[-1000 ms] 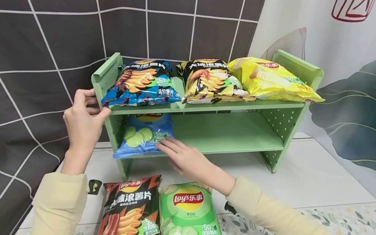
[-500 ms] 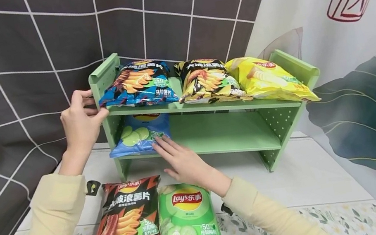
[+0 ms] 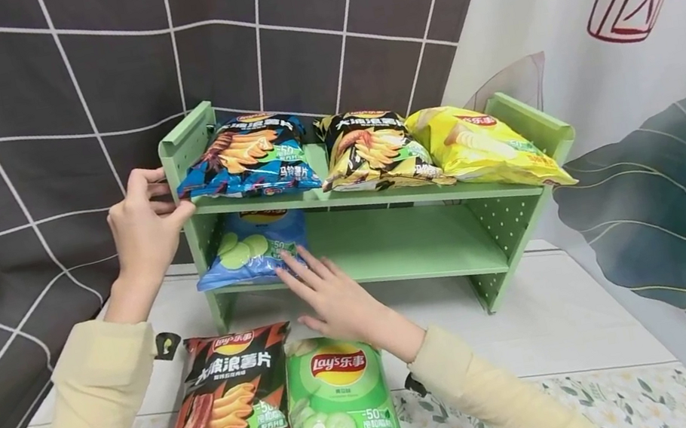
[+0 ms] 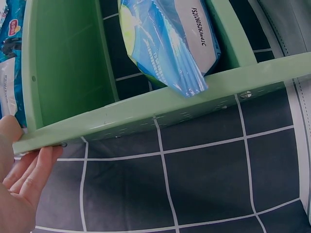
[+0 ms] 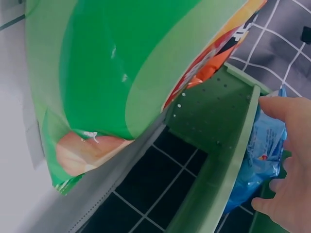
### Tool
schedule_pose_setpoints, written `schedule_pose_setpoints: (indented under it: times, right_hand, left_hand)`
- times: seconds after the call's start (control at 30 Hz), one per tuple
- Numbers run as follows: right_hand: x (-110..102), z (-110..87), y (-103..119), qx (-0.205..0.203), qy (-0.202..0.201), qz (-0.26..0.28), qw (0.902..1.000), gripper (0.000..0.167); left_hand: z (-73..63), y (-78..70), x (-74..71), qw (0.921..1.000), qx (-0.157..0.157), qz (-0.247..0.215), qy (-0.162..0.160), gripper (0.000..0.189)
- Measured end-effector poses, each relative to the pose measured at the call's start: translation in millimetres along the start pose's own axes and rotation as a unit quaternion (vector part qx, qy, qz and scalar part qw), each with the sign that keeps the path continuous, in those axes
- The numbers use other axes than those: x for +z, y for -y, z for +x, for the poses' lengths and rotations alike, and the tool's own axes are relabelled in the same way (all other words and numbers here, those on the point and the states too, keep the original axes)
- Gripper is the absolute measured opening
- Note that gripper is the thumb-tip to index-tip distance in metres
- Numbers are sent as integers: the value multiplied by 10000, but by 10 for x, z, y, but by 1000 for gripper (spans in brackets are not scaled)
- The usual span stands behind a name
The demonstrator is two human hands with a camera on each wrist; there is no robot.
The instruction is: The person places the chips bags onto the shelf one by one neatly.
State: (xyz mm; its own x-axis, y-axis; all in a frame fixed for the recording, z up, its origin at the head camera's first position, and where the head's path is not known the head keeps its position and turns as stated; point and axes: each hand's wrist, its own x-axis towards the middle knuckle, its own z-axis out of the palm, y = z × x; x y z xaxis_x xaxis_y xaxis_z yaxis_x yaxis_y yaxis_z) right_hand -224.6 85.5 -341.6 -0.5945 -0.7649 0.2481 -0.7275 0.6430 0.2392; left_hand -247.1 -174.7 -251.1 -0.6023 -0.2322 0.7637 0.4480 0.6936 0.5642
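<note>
My left hand point(image 3: 143, 226) holds the left side panel of a green two-tier shelf point(image 3: 407, 245), thumb on the front edge and fingers behind it. In the left wrist view, the thumb and fingers point(image 4: 41, 177) lie on opposite sides of that panel. A light blue chip bag point(image 3: 241, 262) lies on the lower tier at the left end. Over its front right corner reaches my right hand point(image 3: 341, 302), fingers straight and spread, fingertips at the bag. The right wrist view shows this blue bag point(image 5: 265, 150) beside the hand, at the shelf's edge.
Across the top tier lie a dark blue chip bag point(image 3: 250, 157), a black and gold one point(image 3: 376, 151) and a yellow one point(image 3: 486, 147). A black and red chip bag point(image 3: 222, 411) and a green one point(image 3: 339, 410) lie on the table in front.
My right hand's fingers have spread apart, and the hand has drawn slightly back on the blue bag. The left hand keeps its hold on the panel. The whole head view has shifted a little.
</note>
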Motion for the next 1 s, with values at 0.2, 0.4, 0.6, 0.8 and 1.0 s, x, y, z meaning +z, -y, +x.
schedule_pose_setpoints:
  times: [0.2, 0.4, 0.6, 0.8, 1.0]
  right_hand:
    - [-59, -106, 0, -91, -276, -303, 9991, 74]
    - [-142, -266, 36, -118, -372, -530, 9978, 68]
    - [-210, -458, 118, -172, -230, -516, 9983, 70]
    - [-200, -629, 215, -228, -208, -185, 9994, 69]
    - [-194, -780, 323, -377, -290, -12, 9989, 66]
  left_hand:
    - [-14, 13, -2, 10000, -29, 16, -16, 38]
    - [-15, 11, -3, 10000, 5, -24, -27, 37]
    - [-9, -1, -2, 10000, 23, -25, -24, 37]
    - [-10, -2, -5, 10000, -18, -21, -23, 38]
    - [-7, 4, 0, 10000, -43, -41, -4, 39]
